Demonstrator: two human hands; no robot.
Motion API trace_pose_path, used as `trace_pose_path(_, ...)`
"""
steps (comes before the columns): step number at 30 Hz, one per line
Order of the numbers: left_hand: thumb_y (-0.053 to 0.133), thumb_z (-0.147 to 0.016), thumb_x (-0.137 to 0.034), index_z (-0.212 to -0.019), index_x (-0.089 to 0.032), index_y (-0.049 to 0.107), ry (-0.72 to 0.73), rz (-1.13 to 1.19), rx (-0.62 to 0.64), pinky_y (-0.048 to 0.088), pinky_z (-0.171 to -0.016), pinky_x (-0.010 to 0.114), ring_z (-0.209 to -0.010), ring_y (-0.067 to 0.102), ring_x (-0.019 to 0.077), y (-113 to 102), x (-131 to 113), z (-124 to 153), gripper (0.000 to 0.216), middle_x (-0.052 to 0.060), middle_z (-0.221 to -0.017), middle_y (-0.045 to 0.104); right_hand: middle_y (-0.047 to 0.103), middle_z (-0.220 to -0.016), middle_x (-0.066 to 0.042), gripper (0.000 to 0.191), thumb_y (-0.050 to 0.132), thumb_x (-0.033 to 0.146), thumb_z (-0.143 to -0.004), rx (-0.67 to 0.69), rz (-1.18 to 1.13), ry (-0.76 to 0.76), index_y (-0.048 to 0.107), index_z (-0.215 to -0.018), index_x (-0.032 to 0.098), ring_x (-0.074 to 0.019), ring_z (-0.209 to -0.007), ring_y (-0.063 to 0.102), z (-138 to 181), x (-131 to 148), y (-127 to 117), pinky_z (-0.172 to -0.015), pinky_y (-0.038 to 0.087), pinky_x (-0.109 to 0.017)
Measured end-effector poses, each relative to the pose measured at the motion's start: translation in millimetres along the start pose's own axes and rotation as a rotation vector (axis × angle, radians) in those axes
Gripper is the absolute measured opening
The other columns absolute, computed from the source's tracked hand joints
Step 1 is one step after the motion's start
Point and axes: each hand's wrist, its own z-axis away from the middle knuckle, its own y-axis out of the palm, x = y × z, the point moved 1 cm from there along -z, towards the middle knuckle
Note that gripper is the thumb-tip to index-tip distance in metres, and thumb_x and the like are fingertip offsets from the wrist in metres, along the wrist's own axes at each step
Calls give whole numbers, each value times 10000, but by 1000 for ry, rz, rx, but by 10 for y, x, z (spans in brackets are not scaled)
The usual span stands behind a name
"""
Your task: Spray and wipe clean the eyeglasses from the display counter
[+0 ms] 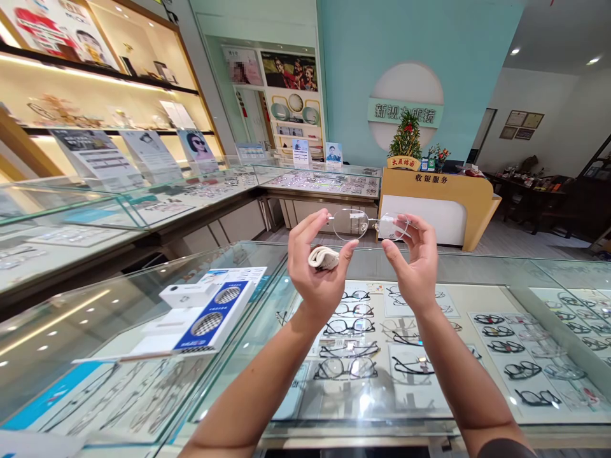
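Both my hands are raised above a glass display counter [477, 270]. Between them I hold up a pair of thin-rimmed glasses [370, 224] with clear lenses. My left hand [317, 270] pinches the left lens rim with finger and thumb, and a small folded white cloth [323, 257] is tucked in its palm. My right hand [415, 257] grips the right side of the frame, fingers curled around it.
Under the counter glass lie several rows of spectacle frames [351, 327]. A blue and white box [214, 318] rests on the counter at my left. More glass counters and lit shelves run along the left; a wooden cashier desk [439, 203] with a small tree stands behind.
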Motion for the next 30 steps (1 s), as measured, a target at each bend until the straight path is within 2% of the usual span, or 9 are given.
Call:
trace_pose_path(4,867,-905,-306,-1387,-239,652,-122,77,4,619,-1061,445,-1211,736,254,29,1,-2,532,104,-1343,701,688,-1368,-74,472,791,346,-921,-49,48,-88,608,-1355,324,-245,-1241,692,16,5,6,-1086,584,-460)
trace_pose_path(9,874,-895,-405,-1305,-240,694,-343,100,47,615,-858,307,-1011,747,180,59,8,7,478,78,-1275,739,696,-1306,-73,446,801,334,-932,-131,215,-241,634,-1345,313,-232,-1119,713,39,32,-2,-1021,602,-463)
trace_pose_path(13,885,-862,-502,-1296,-235,695,-386,54,58,592,-758,278,-903,711,152,58,0,8,543,78,-1280,725,696,-1271,-72,460,784,312,-951,-137,334,-332,610,-1376,312,-236,-1089,713,40,56,-15,-972,623,-467)
trace_pose_path(16,933,-793,-535,-1269,-232,706,-428,76,40,534,-646,235,-831,676,135,61,5,1,609,54,-1156,738,698,-1273,-73,516,774,279,-957,-126,440,-480,569,-1427,330,-260,-1140,710,34,71,-19,-964,636,-486)
trace_pose_path(19,949,-772,-538,-1242,-230,715,-420,90,14,509,-631,234,-820,666,133,69,15,-5,609,39,-1095,729,699,-1286,-83,565,771,268,-961,-126,516,-615,533,-1470,330,-276,-1198,701,34,81,-17,-979,639,-494)
trace_pose_path(22,926,-813,-509,-1253,-233,706,-364,80,-8,527,-684,256,-849,672,135,78,28,2,565,57,-1205,726,685,-1303,-85,578,758,283,-975,-130,554,-645,509,-1493,336,-280,-1216,692,43,89,-13,-1027,622,-516)
trace_pose_path(25,901,-851,-480,-1286,-233,685,-277,43,-36,556,-752,288,-858,673,139,80,47,17,545,65,-1259,718,644,-1328,-87,553,774,309,-964,-152,567,-604,535,-1461,343,-289,-1244,667,60,101,-5,-1061,599,-540)
trace_pose_path(30,893,-852,-483,-1304,-227,668,-161,-31,-81,590,-821,342,-843,671,147,68,82,24,566,75,-1267,714,635,-1295,-75,484,776,310,-955,-135,461,-467,578,-1394,357,-284,-1225,655,78,109,25,-1015,605,-523)
